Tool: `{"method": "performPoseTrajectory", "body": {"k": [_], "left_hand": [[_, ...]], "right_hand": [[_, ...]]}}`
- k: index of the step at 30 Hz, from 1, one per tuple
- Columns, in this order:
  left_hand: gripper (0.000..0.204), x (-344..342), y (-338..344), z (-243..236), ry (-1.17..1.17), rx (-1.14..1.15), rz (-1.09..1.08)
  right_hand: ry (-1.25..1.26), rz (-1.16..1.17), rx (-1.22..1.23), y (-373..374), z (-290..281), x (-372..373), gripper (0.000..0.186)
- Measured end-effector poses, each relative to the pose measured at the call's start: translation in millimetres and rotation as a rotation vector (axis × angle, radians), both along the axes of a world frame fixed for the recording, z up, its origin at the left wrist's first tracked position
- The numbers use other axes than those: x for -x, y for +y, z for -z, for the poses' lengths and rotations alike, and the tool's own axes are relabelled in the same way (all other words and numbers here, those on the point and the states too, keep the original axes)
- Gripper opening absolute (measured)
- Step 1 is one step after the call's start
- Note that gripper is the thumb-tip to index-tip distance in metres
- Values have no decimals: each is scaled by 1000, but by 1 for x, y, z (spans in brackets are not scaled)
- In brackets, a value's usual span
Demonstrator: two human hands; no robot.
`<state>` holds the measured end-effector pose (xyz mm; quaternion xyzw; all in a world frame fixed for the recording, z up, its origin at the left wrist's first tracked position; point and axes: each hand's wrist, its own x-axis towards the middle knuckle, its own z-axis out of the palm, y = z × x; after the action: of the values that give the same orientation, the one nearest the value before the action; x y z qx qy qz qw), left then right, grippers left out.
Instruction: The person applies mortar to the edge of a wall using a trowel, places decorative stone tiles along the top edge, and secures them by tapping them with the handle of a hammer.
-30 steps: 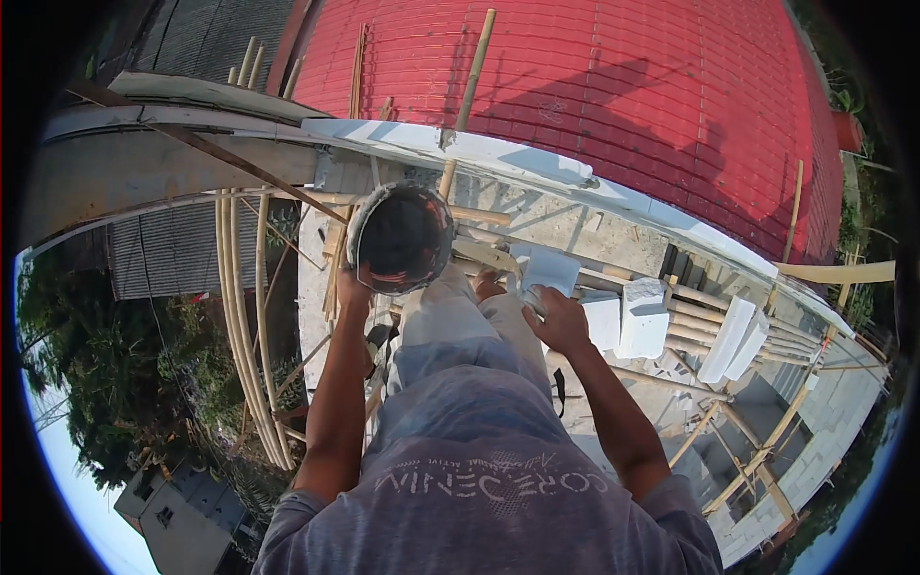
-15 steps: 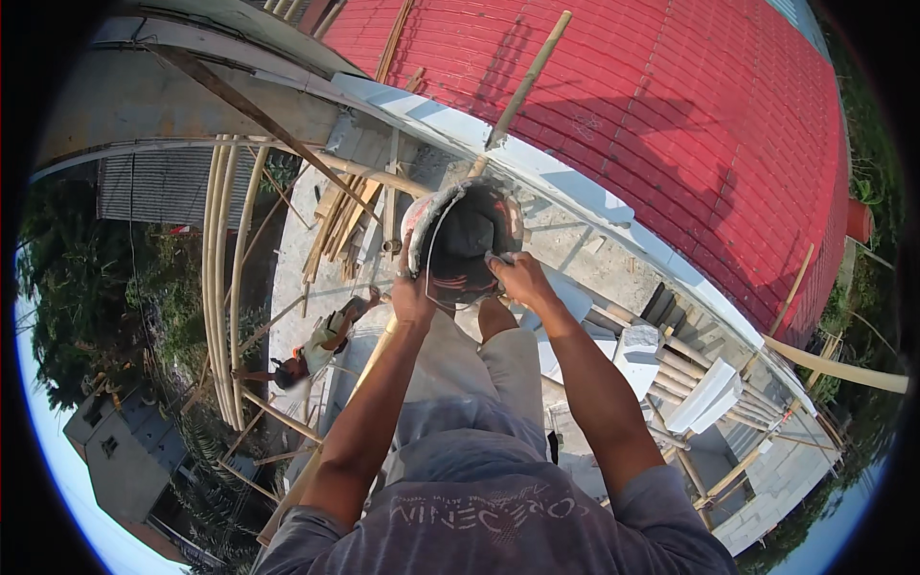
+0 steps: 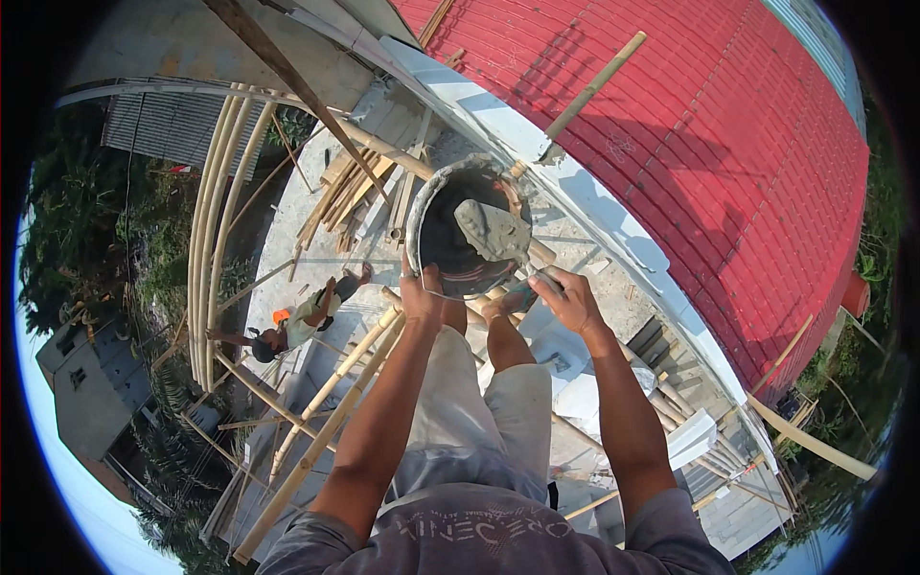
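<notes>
A mortar-crusted bucket (image 3: 416,225) is held up in front of me, its mouth facing me. My left hand (image 3: 422,293) is closed on the bucket's near left edge. In my right hand (image 3: 569,301) is a trowel (image 3: 540,276), gripped by its handle. A thick lump of wet grey mortar (image 3: 491,230) covers the trowel's blade, which is over the bucket's mouth. Dark inner walls of the bucket show around it, with some reddish streaks.
Bamboo poles (image 3: 321,436) cross at lower left. Another person (image 3: 307,321) is lower down at left, beside upright bamboo poles (image 3: 213,240). Timber planks (image 3: 350,196) lie on the concrete floor. A white wall edge (image 3: 613,235) borders a red roof (image 3: 709,163); white blocks (image 3: 692,439) sit at right.
The trowel has come up out of the bucket with mortar on its blade. My right hand has moved right and slightly down. The view has shifted, showing more bamboo at lower left.
</notes>
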<state>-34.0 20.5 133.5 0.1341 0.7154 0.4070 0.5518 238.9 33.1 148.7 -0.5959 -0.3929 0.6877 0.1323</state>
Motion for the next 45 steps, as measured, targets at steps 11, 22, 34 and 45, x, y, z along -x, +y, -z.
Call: {"method": "performPoseTrajectory", "body": {"k": [11, 22, 34, 45], "left_hand": [[68, -22, 22, -24, 610, -58, 418], [55, 14, 5, 35, 24, -11, -41], [56, -9, 44, 60, -55, 95, -312], [56, 13, 34, 87, -89, 81, -447]], "right_hand": [[-859, -395, -408, 46, 43, 62, 47], [-119, -247, -12, 39, 67, 2, 56], [-9, -73, 42, 84, 66, 7, 43], [54, 142, 22, 200, 72, 61, 39]]}}
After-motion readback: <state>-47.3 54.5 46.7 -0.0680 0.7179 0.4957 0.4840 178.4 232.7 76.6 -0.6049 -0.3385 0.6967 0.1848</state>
